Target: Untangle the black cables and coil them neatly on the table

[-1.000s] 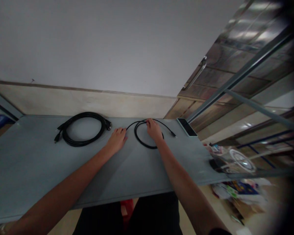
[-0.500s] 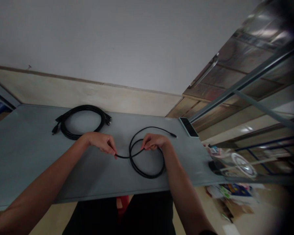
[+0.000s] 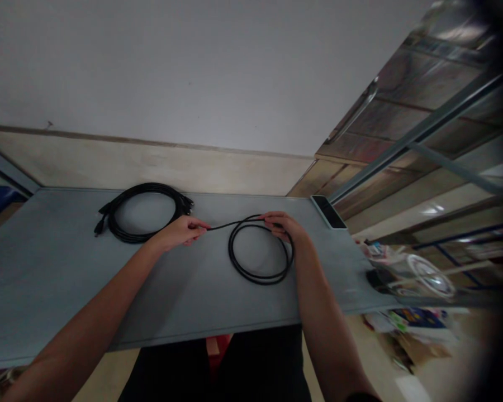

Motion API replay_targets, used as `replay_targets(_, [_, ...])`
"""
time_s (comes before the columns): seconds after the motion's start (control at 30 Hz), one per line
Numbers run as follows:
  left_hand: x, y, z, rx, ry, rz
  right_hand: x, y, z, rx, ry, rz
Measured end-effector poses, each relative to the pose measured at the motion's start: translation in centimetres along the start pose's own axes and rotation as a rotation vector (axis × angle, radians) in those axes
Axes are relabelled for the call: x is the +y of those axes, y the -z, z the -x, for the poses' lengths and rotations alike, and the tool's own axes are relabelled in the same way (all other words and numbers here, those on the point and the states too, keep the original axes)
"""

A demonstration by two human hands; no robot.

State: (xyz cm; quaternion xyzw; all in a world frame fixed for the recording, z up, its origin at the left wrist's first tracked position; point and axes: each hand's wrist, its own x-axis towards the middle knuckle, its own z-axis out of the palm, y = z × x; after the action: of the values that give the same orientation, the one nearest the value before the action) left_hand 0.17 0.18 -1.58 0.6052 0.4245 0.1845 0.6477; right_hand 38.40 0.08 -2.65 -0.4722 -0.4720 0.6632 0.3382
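A thin black cable (image 3: 260, 282) lies in round loops on the grey table (image 3: 184, 307). My left hand (image 3: 183, 231) pinches a free stretch of it to the left of the loops. At the far side of the coil, my right hand (image 3: 283, 223) has its fingers closed on the same cable, where the strands meet. Between the two hands the stretch runs nearly straight, just above the tabletop. The cable's plug end does not show; the right hand may cover it. Behind my left hand rests a thicker coiled bundle of black cables (image 3: 134, 237) with several plugs.
A phone (image 3: 329, 212) lies at the table's right back corner. A wall (image 3: 171, 162) runs along the back edge. Near the right end is a clear plastic container (image 3: 423, 276). Metal frame bars (image 3: 419, 131) rise at the right, and packages (image 3: 419, 318) lie lower down there.
Both hands have moved away from me toward the wall, the right one also rightward. The held stretch now lies along the coil's far side, and another loop has formed. The cable's plug end is no longer visible.
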Motion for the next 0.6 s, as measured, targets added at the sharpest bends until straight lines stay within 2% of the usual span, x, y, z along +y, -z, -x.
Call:
replay_targets(0.13, [0.0, 1.0, 0.9, -0.372, 0.137, -0.066, 0.3, 0.7, 0.7, -0.362, -0.218, 0.107])
replay_targets(0.2, [0.0, 1.4, 1.2, -0.479, 0.138, -0.075, 0.4, 0.6, 0.9, -0.497, -0.276, 0.150])
replay_targets(0.23, [0.1, 1.4, 1.3, -0.488, 0.121, -0.078, 0.4, 0.5, 0.9, -0.515, -0.272, 0.153])
replay_targets(0.3, [0.2, 1.4, 1.3, -0.419, 0.067, -0.072, 0.2, 0.3, 0.9, -0.423, -0.183, 0.113])
replay_targets(0.47, [0.4, 0.8, 0.4, -0.068, -0.032, 0.074, -0.3, 0.3, 0.5, 0.132, 0.213, -0.079])
replay_targets(0.53, [0.1, 0.5, -0.1, 0.034, -0.046, 0.114, -0.2, 0.6, 0.3, 0.238, 0.249, -0.076])
replay_targets(0.6, [-0.2, 0.4, -0.5, 0.124, -0.057, 0.119, 0.0, 1.0, 0.2, 0.252, 0.208, -0.044])
